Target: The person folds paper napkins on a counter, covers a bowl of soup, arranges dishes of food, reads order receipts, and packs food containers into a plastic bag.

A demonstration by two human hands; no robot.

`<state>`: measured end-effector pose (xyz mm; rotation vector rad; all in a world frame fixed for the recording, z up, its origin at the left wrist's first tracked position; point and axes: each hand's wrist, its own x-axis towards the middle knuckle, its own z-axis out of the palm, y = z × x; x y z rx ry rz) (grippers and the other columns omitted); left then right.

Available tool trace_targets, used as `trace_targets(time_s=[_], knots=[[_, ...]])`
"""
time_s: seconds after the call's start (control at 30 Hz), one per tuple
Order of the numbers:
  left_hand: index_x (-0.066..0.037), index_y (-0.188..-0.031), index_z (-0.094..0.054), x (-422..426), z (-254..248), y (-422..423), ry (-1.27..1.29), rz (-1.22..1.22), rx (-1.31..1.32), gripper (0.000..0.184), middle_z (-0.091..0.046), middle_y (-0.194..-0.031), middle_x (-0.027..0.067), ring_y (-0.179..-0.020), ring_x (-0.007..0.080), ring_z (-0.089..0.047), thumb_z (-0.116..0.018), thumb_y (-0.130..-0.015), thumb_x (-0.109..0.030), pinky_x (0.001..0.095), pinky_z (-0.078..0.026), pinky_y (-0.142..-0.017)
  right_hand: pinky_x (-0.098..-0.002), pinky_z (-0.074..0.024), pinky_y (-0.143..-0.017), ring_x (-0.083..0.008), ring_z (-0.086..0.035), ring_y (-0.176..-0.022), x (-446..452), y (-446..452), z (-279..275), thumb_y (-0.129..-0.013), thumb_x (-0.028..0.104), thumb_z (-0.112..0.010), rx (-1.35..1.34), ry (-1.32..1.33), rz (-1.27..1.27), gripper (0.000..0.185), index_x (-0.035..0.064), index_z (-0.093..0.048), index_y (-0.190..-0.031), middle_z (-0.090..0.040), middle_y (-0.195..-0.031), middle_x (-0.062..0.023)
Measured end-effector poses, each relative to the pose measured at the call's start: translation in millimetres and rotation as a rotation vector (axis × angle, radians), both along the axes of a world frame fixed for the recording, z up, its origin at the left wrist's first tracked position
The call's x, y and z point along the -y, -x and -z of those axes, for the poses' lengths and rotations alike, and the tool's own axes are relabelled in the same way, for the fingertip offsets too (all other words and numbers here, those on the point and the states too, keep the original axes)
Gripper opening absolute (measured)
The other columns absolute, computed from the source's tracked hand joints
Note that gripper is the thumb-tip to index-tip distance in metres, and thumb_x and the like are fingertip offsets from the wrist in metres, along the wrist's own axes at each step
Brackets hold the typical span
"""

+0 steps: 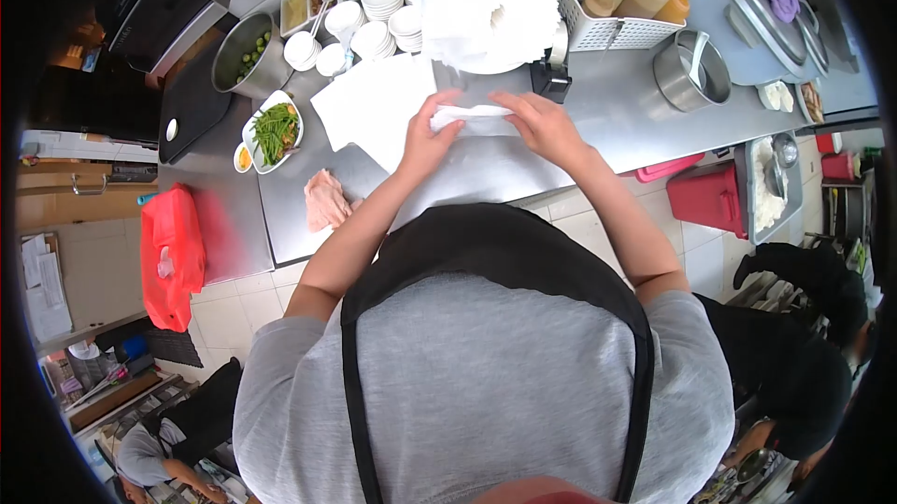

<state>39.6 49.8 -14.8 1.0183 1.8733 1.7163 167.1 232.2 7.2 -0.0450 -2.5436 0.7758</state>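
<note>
My left hand (pixel 430 138) and my right hand (pixel 547 126) each pinch one end of a narrow folded strip of white paper (pixel 476 117). The strip is stretched between them, just above the steel counter (pixel 491 166). To the left of my left hand, flat white paper sheets (pixel 366 104) overlap on the counter. Beyond my hands rises a stack of white paper (pixel 481 4), some of its pieces lying askew. A black tape dispenser (pixel 553 79) stands just behind my right hand.
At left are a dish of green beans (pixel 276 135), a pot (pixel 250 56) and a crumpled pinkish cloth (pixel 327 200). Small white bowls (pixel 374 39) are stacked at the back. A basket of bottles (pixel 617 35) and a steel pot (pixel 691 70) stand right. People work behind me on both sides.
</note>
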Motion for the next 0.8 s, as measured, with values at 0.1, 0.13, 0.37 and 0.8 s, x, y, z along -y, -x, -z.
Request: trace_targets(time_s=[0.1,0.13,0.37,0.8], knots=[[-0.004,-0.121,-0.044,4.7,-27.5,17.7,-0.218,-0.081,0.031,0.048,-0.054,-0.096,0.0057,-0.090,0.0123,-0.052,-0.058,-0.076,0.005,0.0249,-0.042,-0.079,-0.0310,-0.0473,-0.060,-0.0225,-0.058,-0.069,-16.8,23.7,-50.9,-0.076,0.002,-0.061,-0.392,-0.228,-0.043,0.022,0.0078,-0.056,-0.096,-0.060,-0.083,-0.0067],[-0.003,-0.121,-0.043,8.0,-36.5,23.3,-0.363,-0.140,0.070,0.049,-0.055,-0.097,0.0065,-0.090,0.0131,-0.052,-0.059,-0.076,0.005,0.0255,-0.043,-0.078,-0.0270,-0.0445,-0.057,-0.0174,-0.055,-0.065,-24.1,33.7,-69.7,-0.075,0.003,-0.063,-0.464,-0.082,0.052,0.018,0.0075,-0.056,-0.091,-0.060,-0.081,-0.0046],[-0.001,-0.113,-0.049,44.9,-24.0,31.0,-0.163,-0.205,0.130,0.033,-0.056,-0.098,0.0054,-0.092,0.0113,-0.053,-0.059,-0.081,-0.001,0.0220,-0.043,-0.077,-0.0170,-0.0435,-0.054,-0.0066,-0.055,-0.066,-123.5,116.0,-94.8,-0.075,0.004,-0.067,-0.561,0.874,0.194,0.014,-0.0004,-0.059,-0.085,-0.061,-0.082,-0.0040],[-0.002,-0.097,-0.061,88.2,21.1,55.0,0.087,-0.409,-0.002,0.017,-0.062,-0.092,0.0059,-0.083,0.0097,-0.057,-0.060,-0.081,-0.005,0.0226,-0.047,-0.071,-0.0330,-0.0397,-0.090,-0.0227,-0.054,-0.102,-107.2,103.5,-88.2,-0.066,0.022,-0.070,0.110,0.294,0.431,0.031,0.0050,-0.065,-0.091,-0.058,-0.107,-0.0152]])
